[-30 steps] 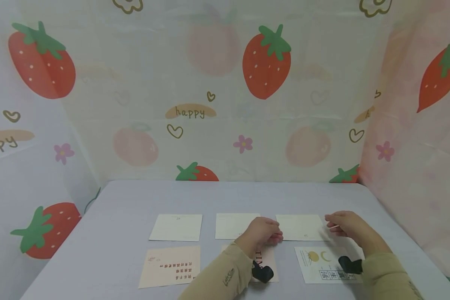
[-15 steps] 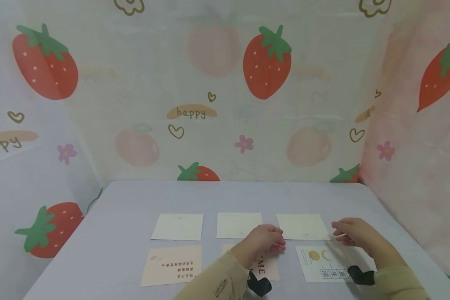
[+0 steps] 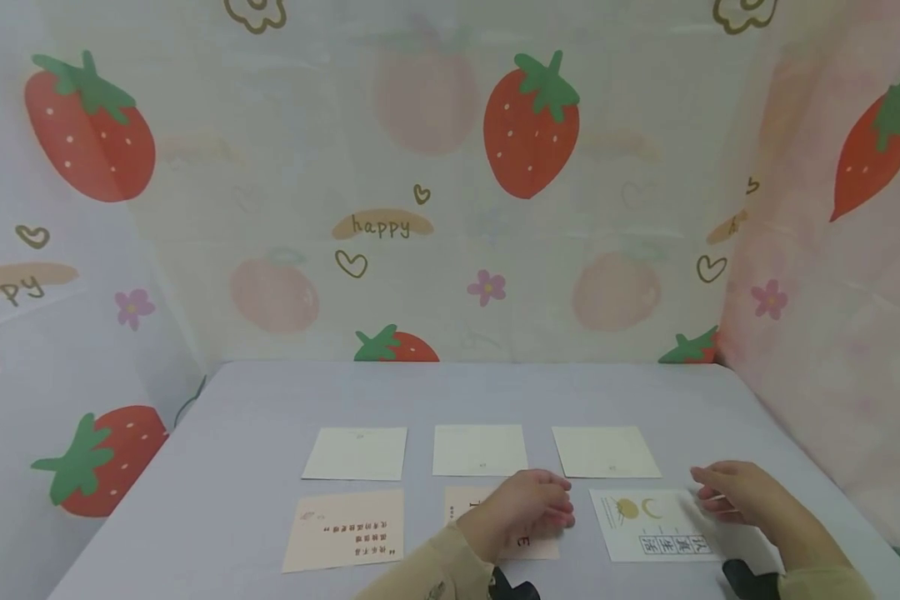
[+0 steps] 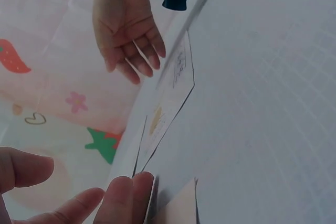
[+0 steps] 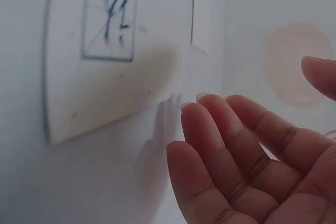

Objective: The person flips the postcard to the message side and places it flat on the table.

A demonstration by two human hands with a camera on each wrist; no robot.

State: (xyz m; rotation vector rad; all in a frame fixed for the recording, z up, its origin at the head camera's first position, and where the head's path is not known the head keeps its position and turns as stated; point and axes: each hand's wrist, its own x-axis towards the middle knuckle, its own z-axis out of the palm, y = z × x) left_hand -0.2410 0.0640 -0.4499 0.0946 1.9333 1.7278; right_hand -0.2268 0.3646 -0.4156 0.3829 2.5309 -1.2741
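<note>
My left hand (image 3: 523,510) hangs over the pink card (image 3: 465,500) with dark lettering in the front row, covering much of it. Its fingers are loosely bent and hold nothing; in the left wrist view, fingertips (image 4: 116,195) show near a card's edge. My right hand (image 3: 753,500) hovers at the right end of a white card (image 3: 645,525) with a sun, a moon and boxed characters. Seen from the right wrist, its fingers (image 5: 202,135) are relaxed and apart from the card, with the palm bare.
Three blank-looking cream cards lie in a back row: left (image 3: 356,454), middle (image 3: 478,450) and right (image 3: 606,452). A pink card (image 3: 345,529) with red characters lies front left. Strawberry-print cloth (image 3: 450,167) walls the white table (image 3: 450,392) at back and sides.
Both hands have drawn back toward the front edge, the right hand also shifting to the right. More of the right back card and the sun card shows. The cards stay in place.
</note>
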